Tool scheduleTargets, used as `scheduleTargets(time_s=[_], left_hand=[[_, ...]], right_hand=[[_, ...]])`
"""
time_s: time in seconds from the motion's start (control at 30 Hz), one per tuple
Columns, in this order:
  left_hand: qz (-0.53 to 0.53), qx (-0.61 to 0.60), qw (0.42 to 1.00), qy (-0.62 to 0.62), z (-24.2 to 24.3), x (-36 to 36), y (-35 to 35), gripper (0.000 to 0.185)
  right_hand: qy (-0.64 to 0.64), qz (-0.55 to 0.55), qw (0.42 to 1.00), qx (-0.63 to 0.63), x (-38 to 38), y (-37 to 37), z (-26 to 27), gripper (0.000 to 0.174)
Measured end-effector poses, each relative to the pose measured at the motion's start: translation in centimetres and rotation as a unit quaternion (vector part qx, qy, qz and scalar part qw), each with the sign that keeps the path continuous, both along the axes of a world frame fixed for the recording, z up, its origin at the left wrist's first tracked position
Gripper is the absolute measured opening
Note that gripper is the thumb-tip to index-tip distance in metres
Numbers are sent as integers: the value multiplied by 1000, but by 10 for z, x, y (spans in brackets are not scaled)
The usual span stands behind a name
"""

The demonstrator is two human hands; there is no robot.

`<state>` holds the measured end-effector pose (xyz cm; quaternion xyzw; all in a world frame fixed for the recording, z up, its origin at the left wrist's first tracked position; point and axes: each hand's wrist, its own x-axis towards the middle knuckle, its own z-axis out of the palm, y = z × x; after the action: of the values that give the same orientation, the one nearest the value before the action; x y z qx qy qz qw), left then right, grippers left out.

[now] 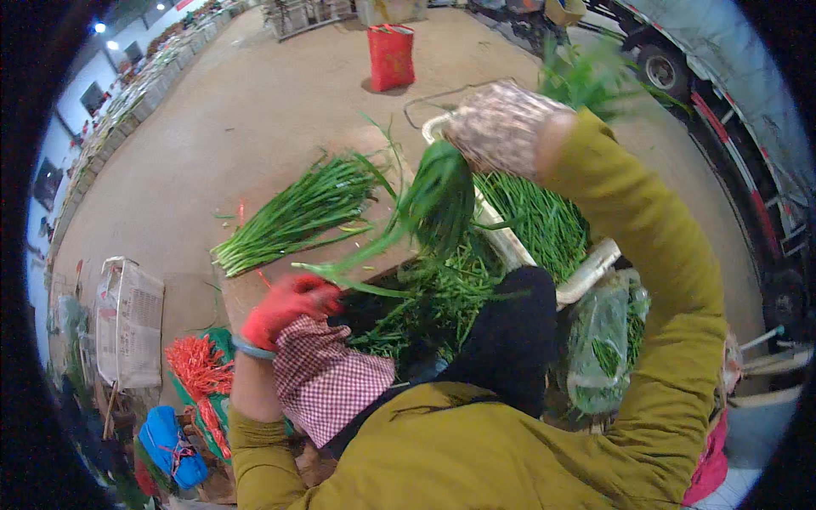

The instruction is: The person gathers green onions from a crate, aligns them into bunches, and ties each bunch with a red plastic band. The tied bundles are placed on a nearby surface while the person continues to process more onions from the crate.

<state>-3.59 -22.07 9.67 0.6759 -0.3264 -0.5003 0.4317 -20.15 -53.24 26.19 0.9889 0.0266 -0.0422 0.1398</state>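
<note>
My right hand (507,127), in a patterned cloth glove, is raised over a white foam box and blurred by motion. It grips a bunch of long green leaves (440,197), probably garlic chives, that droops on its left side. More blurred greens (586,73) stick out beyond the wrist. My left hand (290,309), in a red glove, is low beside a red-checked cloth (338,376) over my leg. Its fingers are curled and blurred, close to a loose green stalk (363,287); whether they hold anything is unclear. A neat bundle of greens (299,213) lies on a board (389,233).
The foam box (510,236) holds more long greens. Leafy scraps (440,299) are heaped between my legs. To the left are red plastic twine (201,366) and a white plastic crate (131,325). A bagged bunch (599,344) sits right; a red bag (391,57) stands ahead.
</note>
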Motion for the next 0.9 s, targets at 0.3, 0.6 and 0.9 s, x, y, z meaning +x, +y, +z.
scheduleTargets(time_s=[0.3,0.6,0.9], left_hand=[[28,-359,909,-208,12,-75,-128,92],[273,-285,917,-63,17,-40,-130,25],[127,-379,884,-243,77,18,-129,26]], right_hand=[[64,17,998,-21,21,66,-11,20],[-287,110,937,164,8,25,15,38],[-314,130,823,456,74,21,-97,67]])
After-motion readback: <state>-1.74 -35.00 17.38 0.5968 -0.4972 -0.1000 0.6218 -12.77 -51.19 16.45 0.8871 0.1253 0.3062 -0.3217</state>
